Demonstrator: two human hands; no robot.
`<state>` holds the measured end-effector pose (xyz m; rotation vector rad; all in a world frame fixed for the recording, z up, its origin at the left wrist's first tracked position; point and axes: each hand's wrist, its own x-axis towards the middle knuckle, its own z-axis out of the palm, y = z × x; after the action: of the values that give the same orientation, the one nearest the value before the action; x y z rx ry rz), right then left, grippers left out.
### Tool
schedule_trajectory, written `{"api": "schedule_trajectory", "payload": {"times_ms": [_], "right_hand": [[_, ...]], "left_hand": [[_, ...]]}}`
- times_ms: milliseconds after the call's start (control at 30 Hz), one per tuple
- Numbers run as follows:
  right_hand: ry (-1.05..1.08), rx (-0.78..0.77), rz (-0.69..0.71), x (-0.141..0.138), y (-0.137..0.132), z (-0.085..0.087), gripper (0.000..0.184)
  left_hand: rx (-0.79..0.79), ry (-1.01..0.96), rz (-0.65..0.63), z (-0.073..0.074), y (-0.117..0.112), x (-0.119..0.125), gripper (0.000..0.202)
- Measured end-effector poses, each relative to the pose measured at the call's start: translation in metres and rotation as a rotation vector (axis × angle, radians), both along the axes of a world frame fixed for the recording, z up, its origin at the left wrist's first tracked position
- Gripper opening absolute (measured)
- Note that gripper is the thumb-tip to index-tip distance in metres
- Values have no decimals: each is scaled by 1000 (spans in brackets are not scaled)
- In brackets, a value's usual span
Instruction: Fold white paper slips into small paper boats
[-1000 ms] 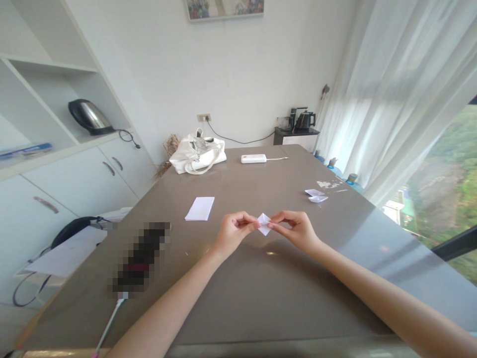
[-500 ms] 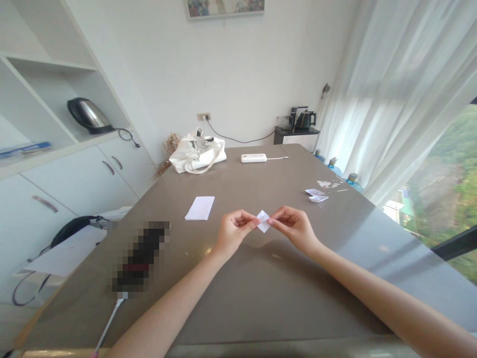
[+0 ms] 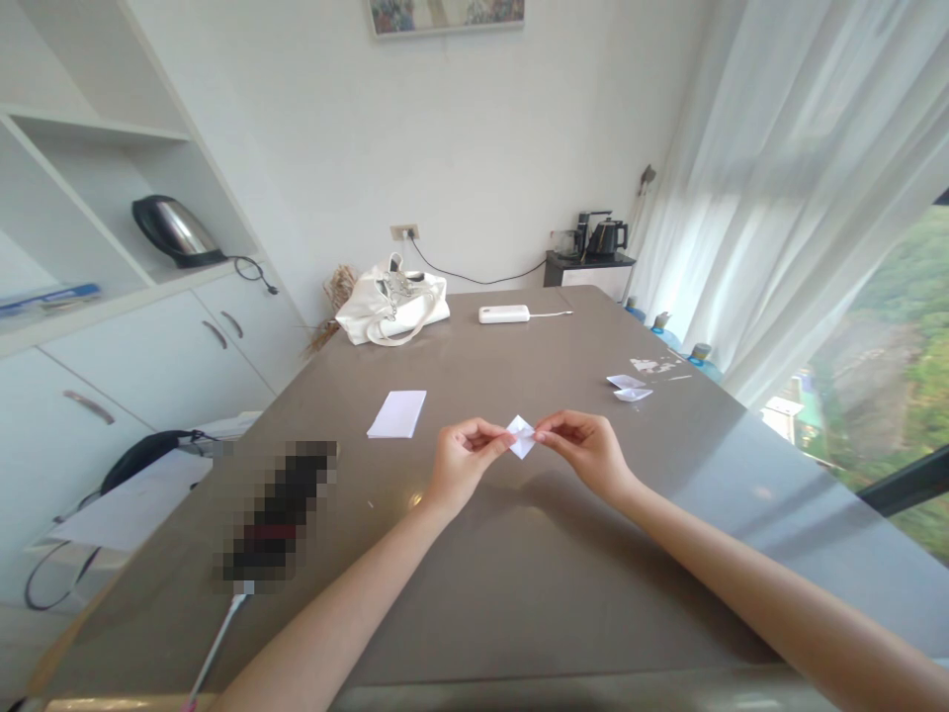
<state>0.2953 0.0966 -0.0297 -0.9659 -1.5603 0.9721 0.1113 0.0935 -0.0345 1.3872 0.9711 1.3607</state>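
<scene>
A small folded white paper piece [image 3: 521, 437] is pinched between both my hands just above the grey table [image 3: 474, 574]. My left hand [image 3: 461, 466] grips its left corner with thumb and fingers closed. My right hand [image 3: 585, 450] pinches its right corner the same way. Both forearms reach in from the bottom of the view.
A stack of white paper sheets [image 3: 398, 413] lies left of my hands. Two small folded paper pieces [image 3: 628, 388] and scraps sit at the right edge. A white handbag [image 3: 391, 307] and a white power bank [image 3: 504, 314] rest at the far end. A blurred dark object [image 3: 278, 509] lies near left.
Both hands and the paper piece have shifted slightly up and away from me; the grip is unchanged.
</scene>
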Motion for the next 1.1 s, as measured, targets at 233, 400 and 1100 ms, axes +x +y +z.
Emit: {"api": "schedule_trajectory", "payload": {"times_ms": [233,400,1100], "right_hand": [[65,-112,51,0,2,-2,29],[25,-83,30,-1,1,-3,30],[68,-48,117,-1,-2,0,24]], "left_hand": [[12,17,4,1,-1,2,21],[14,44,-2,0,-2,2,22],[-136,-129,-67,1,0,2,34]]}}
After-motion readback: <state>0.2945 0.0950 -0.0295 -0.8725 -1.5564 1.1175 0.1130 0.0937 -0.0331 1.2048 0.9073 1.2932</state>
